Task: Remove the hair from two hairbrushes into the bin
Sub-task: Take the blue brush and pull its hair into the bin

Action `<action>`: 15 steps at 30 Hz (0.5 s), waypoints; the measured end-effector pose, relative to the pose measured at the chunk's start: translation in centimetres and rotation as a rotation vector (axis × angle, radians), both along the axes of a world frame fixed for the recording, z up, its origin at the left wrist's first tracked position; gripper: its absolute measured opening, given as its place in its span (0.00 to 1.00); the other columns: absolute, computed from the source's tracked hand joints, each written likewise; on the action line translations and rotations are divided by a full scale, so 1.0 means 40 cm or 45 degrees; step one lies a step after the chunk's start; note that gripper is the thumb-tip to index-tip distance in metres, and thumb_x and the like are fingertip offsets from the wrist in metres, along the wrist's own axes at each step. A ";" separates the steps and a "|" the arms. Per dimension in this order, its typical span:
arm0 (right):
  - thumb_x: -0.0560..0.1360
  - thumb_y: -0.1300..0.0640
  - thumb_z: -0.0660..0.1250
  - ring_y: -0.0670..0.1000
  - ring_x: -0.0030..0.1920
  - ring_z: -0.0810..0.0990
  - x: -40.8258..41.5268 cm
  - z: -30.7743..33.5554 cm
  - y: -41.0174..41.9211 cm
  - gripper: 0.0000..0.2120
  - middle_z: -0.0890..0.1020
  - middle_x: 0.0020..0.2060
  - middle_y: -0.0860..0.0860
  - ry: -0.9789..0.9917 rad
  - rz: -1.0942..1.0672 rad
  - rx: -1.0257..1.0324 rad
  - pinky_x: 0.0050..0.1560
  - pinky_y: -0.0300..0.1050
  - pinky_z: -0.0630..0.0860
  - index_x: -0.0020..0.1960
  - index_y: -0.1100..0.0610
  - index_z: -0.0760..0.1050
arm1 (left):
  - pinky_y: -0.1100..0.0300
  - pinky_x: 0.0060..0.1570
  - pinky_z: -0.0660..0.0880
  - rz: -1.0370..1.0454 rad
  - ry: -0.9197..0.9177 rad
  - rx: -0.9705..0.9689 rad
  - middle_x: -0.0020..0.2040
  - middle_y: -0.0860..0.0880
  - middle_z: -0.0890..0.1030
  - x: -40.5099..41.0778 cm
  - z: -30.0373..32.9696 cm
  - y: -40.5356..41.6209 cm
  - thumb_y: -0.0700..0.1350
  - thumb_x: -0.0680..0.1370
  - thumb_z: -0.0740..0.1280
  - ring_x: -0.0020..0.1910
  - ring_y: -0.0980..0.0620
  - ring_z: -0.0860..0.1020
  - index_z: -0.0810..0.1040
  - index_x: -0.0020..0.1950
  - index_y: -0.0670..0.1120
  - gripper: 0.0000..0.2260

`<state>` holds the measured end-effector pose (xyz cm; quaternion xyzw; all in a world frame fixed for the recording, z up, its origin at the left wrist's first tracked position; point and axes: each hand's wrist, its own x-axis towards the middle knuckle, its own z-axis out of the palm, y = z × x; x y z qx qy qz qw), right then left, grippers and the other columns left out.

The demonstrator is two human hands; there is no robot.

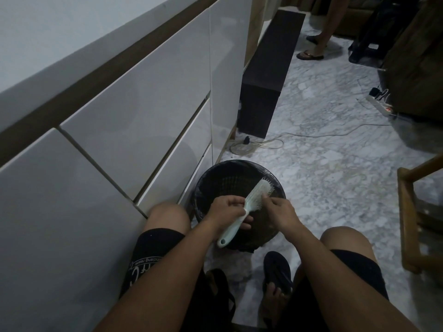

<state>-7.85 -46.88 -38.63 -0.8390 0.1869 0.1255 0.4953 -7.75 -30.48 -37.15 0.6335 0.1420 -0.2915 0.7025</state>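
Nearest, two bare knees in black shorts, and a foot in a black sandal (278, 271) on the grey-veined marble floor (335, 178). Just beyond, held over the mouth of the round black perforated plastic bin (211, 180): a pale mint-green plastic hairbrush (249, 202), tilted, handle end low and toward the camera, bristled head up and away. Left hand (227, 209) wrapped around the brush's handle, fingers curled shut on it, thumb across the top. Right hand (279, 212) at the bristle side of the head, fingertips pinched together among the bristles; whether any hair is caught between them, cannot tell. Bin standing on the floor just beside the glossy white cabinet fronts (134, 130) at left. Further off, a dark brown rectangular box (266, 92) against the cabinet, a pale cable (311, 135) trailing across the floor to a white power strip (381, 105). Farthest, another person's feet in sandals (310, 55).
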 end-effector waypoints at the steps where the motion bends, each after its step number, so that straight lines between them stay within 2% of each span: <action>1: 0.80 0.48 0.60 0.54 0.32 0.74 0.001 0.001 0.000 0.22 0.75 0.29 0.56 -0.022 0.020 -0.015 0.38 0.51 0.73 0.36 0.62 0.78 | 0.54 0.36 0.83 0.020 -0.007 0.006 0.55 0.33 0.80 0.001 -0.001 0.001 0.28 0.76 0.62 0.40 0.45 0.83 0.75 0.63 0.33 0.15; 3: 0.81 0.51 0.60 0.52 0.30 0.74 0.008 0.005 -0.001 0.20 0.74 0.27 0.53 -0.071 0.022 -0.066 0.38 0.50 0.74 0.33 0.57 0.75 | 0.54 0.37 0.84 0.092 -0.025 0.028 0.53 0.36 0.80 0.005 -0.003 0.005 0.29 0.76 0.63 0.41 0.44 0.83 0.75 0.63 0.34 0.15; 6: 0.81 0.51 0.59 0.50 0.30 0.73 0.019 0.006 -0.003 0.20 0.74 0.26 0.51 -0.146 -0.039 -0.122 0.37 0.48 0.71 0.33 0.56 0.75 | 0.57 0.34 0.83 0.246 -0.023 0.061 0.51 0.39 0.80 0.014 0.000 0.012 0.28 0.76 0.62 0.41 0.46 0.83 0.74 0.63 0.35 0.16; 8: 0.81 0.50 0.58 0.49 0.30 0.72 0.023 0.007 -0.003 0.20 0.74 0.28 0.51 -0.216 -0.093 -0.130 0.35 0.43 0.68 0.36 0.59 0.76 | 0.60 0.31 0.82 0.334 -0.012 0.057 0.48 0.41 0.79 0.019 0.003 0.015 0.28 0.76 0.61 0.39 0.48 0.81 0.74 0.62 0.35 0.15; 12: 0.81 0.50 0.58 0.48 0.33 0.72 0.029 0.011 -0.003 0.19 0.75 0.31 0.51 -0.323 -0.208 -0.048 0.33 0.43 0.67 0.40 0.61 0.77 | 0.59 0.30 0.82 0.454 -0.010 0.078 0.48 0.41 0.79 0.025 0.005 0.018 0.28 0.76 0.61 0.38 0.48 0.80 0.75 0.61 0.35 0.14; 15: 0.80 0.48 0.61 0.49 0.40 0.76 0.034 0.013 -0.002 0.15 0.78 0.36 0.50 -0.274 -0.252 0.066 0.39 0.43 0.71 0.45 0.58 0.78 | 0.57 0.33 0.82 0.501 -0.023 0.095 0.51 0.40 0.79 0.029 0.001 0.020 0.28 0.76 0.62 0.39 0.48 0.81 0.75 0.61 0.35 0.14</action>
